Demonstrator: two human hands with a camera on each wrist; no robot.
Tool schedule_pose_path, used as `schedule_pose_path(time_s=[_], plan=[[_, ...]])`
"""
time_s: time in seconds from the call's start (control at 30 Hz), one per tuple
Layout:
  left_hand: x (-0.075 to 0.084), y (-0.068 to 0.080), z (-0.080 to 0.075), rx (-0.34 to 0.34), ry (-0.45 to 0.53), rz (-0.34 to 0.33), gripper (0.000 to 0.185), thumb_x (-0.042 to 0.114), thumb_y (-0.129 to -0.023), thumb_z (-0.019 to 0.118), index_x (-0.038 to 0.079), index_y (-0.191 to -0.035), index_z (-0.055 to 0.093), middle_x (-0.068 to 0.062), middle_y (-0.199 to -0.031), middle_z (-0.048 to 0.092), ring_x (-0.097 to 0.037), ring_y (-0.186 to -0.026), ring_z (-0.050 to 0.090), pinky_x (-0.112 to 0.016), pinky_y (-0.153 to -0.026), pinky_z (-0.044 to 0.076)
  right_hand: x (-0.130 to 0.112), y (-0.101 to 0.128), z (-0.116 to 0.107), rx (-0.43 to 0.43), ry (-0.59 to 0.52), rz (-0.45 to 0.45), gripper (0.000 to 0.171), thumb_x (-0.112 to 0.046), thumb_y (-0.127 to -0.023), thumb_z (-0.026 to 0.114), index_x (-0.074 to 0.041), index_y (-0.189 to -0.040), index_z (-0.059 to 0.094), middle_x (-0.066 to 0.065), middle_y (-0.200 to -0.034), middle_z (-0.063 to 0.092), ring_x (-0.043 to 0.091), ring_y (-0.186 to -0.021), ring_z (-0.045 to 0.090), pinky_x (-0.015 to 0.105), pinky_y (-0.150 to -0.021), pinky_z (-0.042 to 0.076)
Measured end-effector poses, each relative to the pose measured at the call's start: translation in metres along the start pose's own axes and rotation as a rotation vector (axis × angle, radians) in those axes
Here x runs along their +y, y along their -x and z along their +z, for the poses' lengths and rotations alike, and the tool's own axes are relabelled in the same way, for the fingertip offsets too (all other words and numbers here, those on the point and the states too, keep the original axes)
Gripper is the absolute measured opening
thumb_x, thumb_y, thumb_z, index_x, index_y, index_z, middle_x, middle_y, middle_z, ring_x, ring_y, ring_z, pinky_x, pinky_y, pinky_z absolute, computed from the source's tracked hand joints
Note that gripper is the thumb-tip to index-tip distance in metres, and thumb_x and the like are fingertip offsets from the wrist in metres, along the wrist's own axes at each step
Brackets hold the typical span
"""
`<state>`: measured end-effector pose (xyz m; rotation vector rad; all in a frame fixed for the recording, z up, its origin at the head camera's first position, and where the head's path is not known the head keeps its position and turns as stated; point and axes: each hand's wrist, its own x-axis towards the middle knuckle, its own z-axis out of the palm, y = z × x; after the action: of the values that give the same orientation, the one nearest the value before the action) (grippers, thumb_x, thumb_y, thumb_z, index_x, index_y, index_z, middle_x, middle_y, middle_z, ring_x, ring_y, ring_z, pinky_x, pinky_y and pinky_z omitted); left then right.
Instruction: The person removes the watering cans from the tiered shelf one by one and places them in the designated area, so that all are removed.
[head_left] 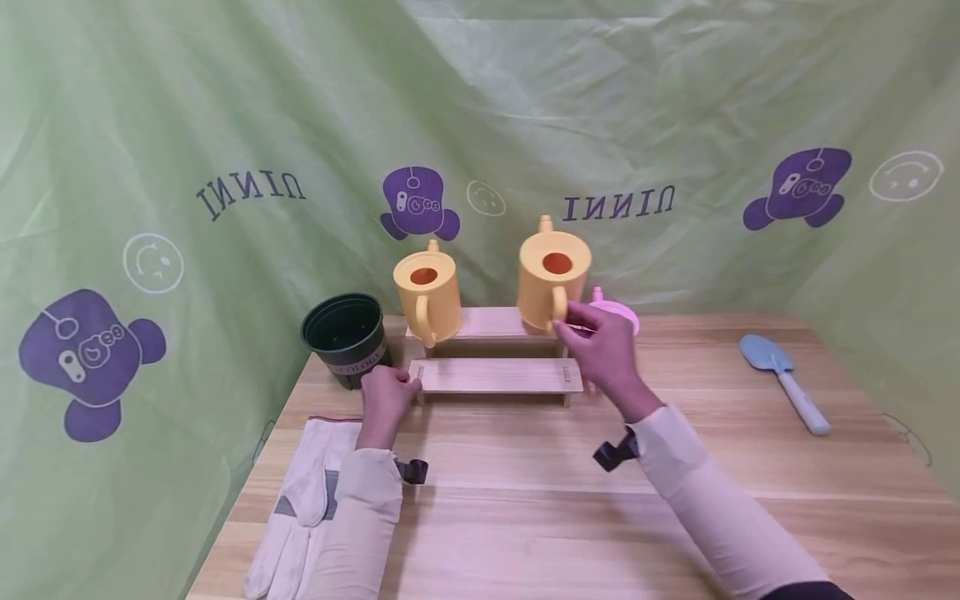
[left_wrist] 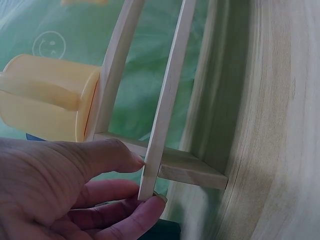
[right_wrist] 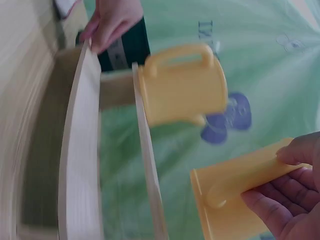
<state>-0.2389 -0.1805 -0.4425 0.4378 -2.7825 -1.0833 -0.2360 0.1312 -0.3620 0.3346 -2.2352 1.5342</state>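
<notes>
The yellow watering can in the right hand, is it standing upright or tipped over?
Upright. The yellow plastic watering can shows its round opening facing up, base at the wooden step shelf, while the right hand holds its handle.

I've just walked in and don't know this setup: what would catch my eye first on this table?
Two yellow watering cans on a stepped wooden shelf at the table's far edge: the right hand holds the handle of the right watering can, while the left watering can stands alone. The left hand pinches the left end of the wooden shelf, beside a dark green pot.
</notes>
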Motion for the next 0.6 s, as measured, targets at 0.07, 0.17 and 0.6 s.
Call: schedule_pose_path(time_s=[0.07, 0.17, 0.6], plan=[[0.000, 0.000, 0.000, -0.004, -0.001, -0.001, 0.024, 0.020, -0.076, 0.071, 0.009, -0.057, 0.062, -0.002, -0.052, 0.045, -0.023, -0.070, 0.044, -0.031, -0.052, 0.032, 0.004, 0.004, -0.018, 0.031, 0.045, -0.008, 0.031, -0.009, -0.076, 0.072, 0.000, -0.105, 0.067, 0.017, -0.097, 0.067, 0.026, -0.084, 0.067, 0.017, -0.065, 0.050], [0.001, 0.001, -0.001, -0.009, -0.007, -0.010, 0.022, 0.020, -0.075, 0.070, 0.008, -0.059, 0.064, -0.003, -0.054, 0.048, -0.023, -0.072, 0.045, -0.031, -0.053, 0.033, 0.013, 0.010, -0.044, 0.073, 0.107, -0.007, 0.033, -0.011, -0.077, 0.072, -0.001, -0.108, 0.066, 0.018, -0.098, 0.067, 0.020, -0.084, 0.067, 0.014, -0.065, 0.048], [-0.005, -0.003, 0.003, 0.022, 0.001, 0.040, 0.022, 0.021, -0.073, 0.071, 0.008, -0.057, 0.064, -0.001, -0.051, 0.048, -0.025, -0.073, 0.045, -0.033, -0.057, 0.031, 0.049, 0.012, -0.113, 0.251, 0.171, 0.062, 0.034, -0.009, -0.076, 0.072, -0.003, -0.109, 0.066, 0.017, -0.095, 0.068, -0.012, -0.074, 0.058, 0.009, -0.065, 0.046]])
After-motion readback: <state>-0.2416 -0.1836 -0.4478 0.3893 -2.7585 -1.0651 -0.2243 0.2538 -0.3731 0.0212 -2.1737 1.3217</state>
